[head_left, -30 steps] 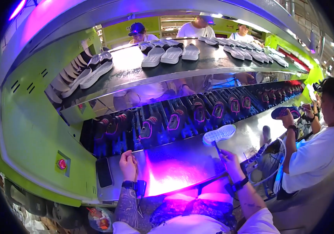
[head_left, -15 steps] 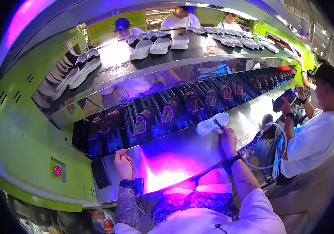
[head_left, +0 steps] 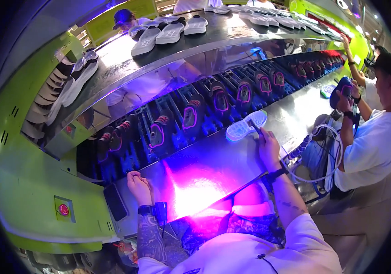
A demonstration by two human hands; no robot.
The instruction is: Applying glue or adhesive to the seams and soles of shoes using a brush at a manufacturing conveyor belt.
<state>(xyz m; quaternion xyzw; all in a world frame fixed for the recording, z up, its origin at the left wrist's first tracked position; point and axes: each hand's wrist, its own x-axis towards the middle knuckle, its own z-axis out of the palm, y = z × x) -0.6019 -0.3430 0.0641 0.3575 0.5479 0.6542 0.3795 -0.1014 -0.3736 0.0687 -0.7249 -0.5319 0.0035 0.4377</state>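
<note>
A white shoe sole [head_left: 240, 129] lies on the metal counter, tilted up to the right. My right hand [head_left: 268, 147] is closed on the handle of a dark brush-like tool [head_left: 254, 125], whose tip lies over the sole. To the left, my left hand [head_left: 139, 188] is closed, its fingers curled above the counter's left part. Whatever it may hold is hidden. Bright pink-violet light falls on the counter [head_left: 213, 166] between my hands.
Behind the counter, dark shoe uppers [head_left: 193, 115] with pink outlines stand in a row on a rack. More soles lie on the upper shelf [head_left: 113, 75]. A dark phone-like slab [head_left: 116, 201] lies at left. At right, a co-worker [head_left: 369, 137] holds a dark shoe [head_left: 340, 93].
The view has shifted, so most things sit higher and further left. My right hand stays at the sole with the tool, which has moved slightly over it. The co-worker's shoe is more upright.
</note>
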